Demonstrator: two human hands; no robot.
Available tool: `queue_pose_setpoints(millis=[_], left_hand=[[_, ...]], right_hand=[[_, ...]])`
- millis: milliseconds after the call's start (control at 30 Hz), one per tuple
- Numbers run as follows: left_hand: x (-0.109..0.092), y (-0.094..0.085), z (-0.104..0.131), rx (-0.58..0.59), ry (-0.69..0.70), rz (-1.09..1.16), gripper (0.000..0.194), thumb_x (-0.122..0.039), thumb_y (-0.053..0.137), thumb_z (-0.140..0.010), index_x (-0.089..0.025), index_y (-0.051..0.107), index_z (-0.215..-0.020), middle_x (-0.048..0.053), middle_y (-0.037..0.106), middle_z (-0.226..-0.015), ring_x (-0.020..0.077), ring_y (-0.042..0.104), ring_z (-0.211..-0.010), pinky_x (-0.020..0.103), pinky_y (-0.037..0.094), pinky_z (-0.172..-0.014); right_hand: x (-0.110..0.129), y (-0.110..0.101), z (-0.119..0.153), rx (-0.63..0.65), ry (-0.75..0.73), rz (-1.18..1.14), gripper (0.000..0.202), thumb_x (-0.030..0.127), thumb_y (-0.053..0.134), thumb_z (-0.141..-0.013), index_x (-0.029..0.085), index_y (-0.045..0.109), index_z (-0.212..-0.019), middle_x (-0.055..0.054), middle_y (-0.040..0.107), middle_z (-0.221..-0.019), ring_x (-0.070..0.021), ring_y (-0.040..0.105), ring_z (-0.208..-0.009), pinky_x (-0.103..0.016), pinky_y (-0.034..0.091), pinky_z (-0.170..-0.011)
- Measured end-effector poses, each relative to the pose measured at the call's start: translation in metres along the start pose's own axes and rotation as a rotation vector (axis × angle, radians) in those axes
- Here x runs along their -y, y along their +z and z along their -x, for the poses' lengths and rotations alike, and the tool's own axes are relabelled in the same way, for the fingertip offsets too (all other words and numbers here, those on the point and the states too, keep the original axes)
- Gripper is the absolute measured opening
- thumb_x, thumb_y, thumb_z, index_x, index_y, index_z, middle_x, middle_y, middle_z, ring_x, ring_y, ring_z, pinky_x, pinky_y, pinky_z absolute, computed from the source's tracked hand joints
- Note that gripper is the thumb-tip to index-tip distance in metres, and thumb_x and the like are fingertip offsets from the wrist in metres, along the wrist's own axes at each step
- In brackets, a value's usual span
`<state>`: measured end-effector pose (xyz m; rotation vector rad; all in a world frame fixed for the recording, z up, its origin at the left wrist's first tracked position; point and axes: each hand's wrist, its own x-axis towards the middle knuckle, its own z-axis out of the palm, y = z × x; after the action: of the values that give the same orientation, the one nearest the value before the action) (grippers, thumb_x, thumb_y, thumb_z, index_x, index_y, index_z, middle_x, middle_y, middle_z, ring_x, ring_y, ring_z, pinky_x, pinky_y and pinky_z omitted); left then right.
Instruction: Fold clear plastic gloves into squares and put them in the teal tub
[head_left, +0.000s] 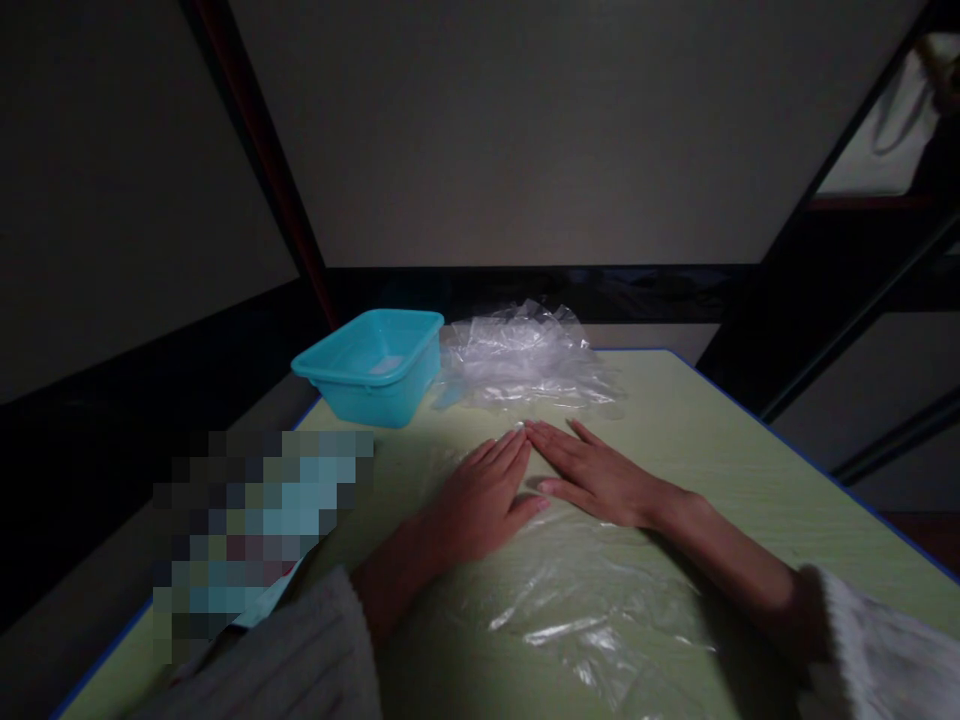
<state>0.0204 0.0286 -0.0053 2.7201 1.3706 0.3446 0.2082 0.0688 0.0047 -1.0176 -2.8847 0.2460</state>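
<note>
A clear plastic bag (592,600) lies spread on the pale green table, its near part wrinkled and shiny. My left hand (480,500) rests flat on it, fingers stretched out and thumb apart. Coming in from the other side, my right hand (600,475) also lies flat with its fingers extended. The fingertips of both hands meet near the middle of the table. Neither hand grips anything. The far edge of the bag under my hands is hard to make out.
Beyond my hands sits a pile of clear plastic bags (525,355). A turquoise plastic basin (375,400) stands left of it, with something pale inside. A blurred-out, pixelated item (277,530) lies along the left side. Blue edging (795,440) borders the table (720,440); a wall rises behind.
</note>
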Motion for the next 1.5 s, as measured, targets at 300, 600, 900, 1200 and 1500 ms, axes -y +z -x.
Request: queue_pose_setpoints(millis=[300,600,900,1200,1500], left_hand=[[0.017,-0.002,0.012,0.02,-0.064,-0.03,0.056,-0.039,0.036,-0.09,-0.004,0.032,-0.133,0.019,0.029,-0.143,0.0234,0.024,-0.134,0.042,0.026,-0.107],[0.027,-0.008,0.022,0.047,-0.141,-0.064,0.058,-0.041,0.035,-0.09,-0.005,0.029,-0.135,0.019,0.027,-0.143,0.0251,0.022,-0.134,0.044,0.025,-0.107],[0.021,-0.016,0.02,0.037,-0.153,-0.047,0.06,-0.041,0.037,-0.089,-0.003,0.028,-0.135,0.02,0.025,-0.144,0.0257,0.02,-0.135,0.045,0.022,-0.108],[-0.004,-0.019,0.02,0.156,0.069,0.065,0.061,-0.043,0.04,-0.088,-0.01,0.027,-0.137,0.013,0.022,-0.147,0.0212,0.017,-0.136,0.041,0.018,-0.111],[-0.008,-0.014,0.015,0.191,0.107,0.086,0.065,-0.045,0.041,-0.088,-0.007,0.026,-0.138,0.014,0.022,-0.146,0.0238,0.016,-0.136,0.043,0.017,-0.11]], right_hand=[[0.003,-0.001,0.0,0.017,0.051,0.032,0.071,0.058,0.018,-0.089,0.011,0.019,-0.142,-0.014,0.019,-0.146,-0.0234,0.016,-0.135,-0.051,0.012,-0.108],[-0.007,0.003,0.001,-0.01,0.122,0.026,0.071,0.061,0.015,-0.088,0.015,0.019,-0.142,-0.012,0.019,-0.146,-0.0243,0.017,-0.134,-0.053,0.014,-0.107],[-0.019,0.0,0.01,-0.071,0.253,0.074,0.074,0.063,0.013,-0.087,0.013,0.025,-0.14,-0.014,0.023,-0.145,-0.0266,0.021,-0.133,-0.054,0.014,-0.107],[-0.012,-0.006,0.009,-0.071,0.171,0.008,0.07,0.059,0.013,-0.089,0.014,0.034,-0.137,-0.015,0.029,-0.144,-0.0276,0.02,-0.134,-0.055,0.015,-0.106],[-0.014,0.001,0.003,-0.075,0.147,-0.062,0.067,0.058,0.018,-0.089,0.014,0.039,-0.135,-0.017,0.027,-0.144,-0.0303,0.019,-0.134,-0.057,0.015,-0.104]])
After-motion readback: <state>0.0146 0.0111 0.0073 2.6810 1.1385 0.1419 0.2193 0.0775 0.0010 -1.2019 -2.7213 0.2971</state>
